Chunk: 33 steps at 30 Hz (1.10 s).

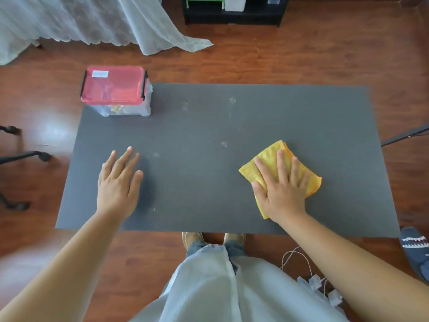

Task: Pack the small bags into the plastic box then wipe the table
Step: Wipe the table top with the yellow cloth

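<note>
Right hand [282,184] flat, fingers spread, pressing a folded yellow cloth [274,159] onto the dark grey table [197,140], right of frame centre. Left hand [118,180] lies open, palm down, fingers straight on the bare tabletop at lower left, holding nothing. Plastic box [117,90], red lid latched on, sits at the table's upper-left corner; pale smudges [232,101] mark the surface's middle.
</note>
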{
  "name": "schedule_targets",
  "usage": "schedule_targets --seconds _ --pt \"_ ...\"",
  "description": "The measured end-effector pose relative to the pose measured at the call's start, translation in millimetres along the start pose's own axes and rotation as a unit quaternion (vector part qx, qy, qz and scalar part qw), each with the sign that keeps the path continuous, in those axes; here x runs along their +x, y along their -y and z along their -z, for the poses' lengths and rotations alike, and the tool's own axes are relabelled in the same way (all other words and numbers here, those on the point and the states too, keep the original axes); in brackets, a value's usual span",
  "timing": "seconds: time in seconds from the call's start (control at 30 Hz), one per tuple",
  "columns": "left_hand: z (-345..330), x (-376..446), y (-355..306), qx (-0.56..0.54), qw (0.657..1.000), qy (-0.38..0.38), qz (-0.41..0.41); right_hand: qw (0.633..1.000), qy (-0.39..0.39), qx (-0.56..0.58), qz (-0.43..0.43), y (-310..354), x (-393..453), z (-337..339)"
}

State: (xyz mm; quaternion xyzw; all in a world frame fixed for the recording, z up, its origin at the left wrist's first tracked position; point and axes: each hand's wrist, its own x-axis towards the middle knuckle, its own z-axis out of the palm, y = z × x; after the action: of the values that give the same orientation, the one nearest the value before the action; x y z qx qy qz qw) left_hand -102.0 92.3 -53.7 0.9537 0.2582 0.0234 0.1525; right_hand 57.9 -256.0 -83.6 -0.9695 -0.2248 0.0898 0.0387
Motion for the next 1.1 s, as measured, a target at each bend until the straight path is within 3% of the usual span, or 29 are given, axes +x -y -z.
schedule_targets --seconds 0.2,0.3,0.5,0.67,0.8,1.0,1.1 --pt "5 -20 65 0.041 0.996 0.017 0.073 0.99 0.008 0.012 0.138 98 -14 -14" --pt "5 -23 76 0.024 0.994 0.019 0.102 0.985 0.034 0.019 0.167 144 12 -15" --pt "2 -22 80 0.033 0.995 0.044 0.084 0.996 0.041 0.026 0.071 136 76 -2" --pt "1 -22 82 0.033 0.995 0.052 0.079 0.999 0.011 0.027 -0.019 96 39 -2" --pt "-1 -20 83 0.043 0.995 0.06 0.074 0.998 0.015 0.022 0.053 128 -6 -11" --pt "-2 -20 88 0.032 0.996 0.06 0.059 0.973 0.06 0.007 0.223 241 -6 -25" --pt "-2 -21 90 0.018 0.997 0.042 0.059 0.969 0.066 -0.001 0.238 280 4 -27"
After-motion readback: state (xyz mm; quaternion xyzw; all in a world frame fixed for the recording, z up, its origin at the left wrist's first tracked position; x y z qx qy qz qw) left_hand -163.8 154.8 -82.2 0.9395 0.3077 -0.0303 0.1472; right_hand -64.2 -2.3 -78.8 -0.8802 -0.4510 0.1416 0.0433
